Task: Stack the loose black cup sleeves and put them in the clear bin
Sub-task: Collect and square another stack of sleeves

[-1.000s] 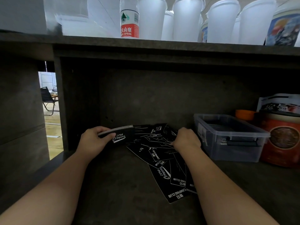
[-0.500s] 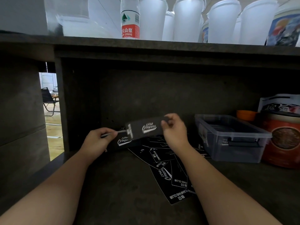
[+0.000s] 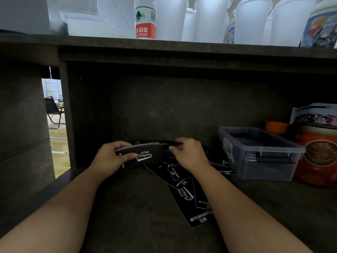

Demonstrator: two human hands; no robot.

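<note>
My left hand point(image 3: 111, 157) grips a small stack of black cup sleeves point(image 3: 147, 155) printed "Club Camping", held just above the dark shelf. At the stack's right end my right hand point(image 3: 190, 155) has thumb and forefinger pinching the top sleeve. Several loose black sleeves point(image 3: 184, 194) lie fanned out on the shelf under and in front of my right hand. The clear bin point(image 3: 264, 169) stands to the right, lid off, with a few dark sleeves showing dimly inside.
A red-orange canister point(image 3: 319, 157) and an orange lid point(image 3: 276, 127) stand right of the bin, with a printed packet point(image 3: 315, 115) behind. On the shelf above are a water bottle point(image 3: 145, 19) and white cups point(image 3: 211, 19). A gap at left opens onto a room.
My right hand lifted one sleeve from the loose pile, carried it left and laid it onto the stack in my left hand. The stack has shifted slightly right.
</note>
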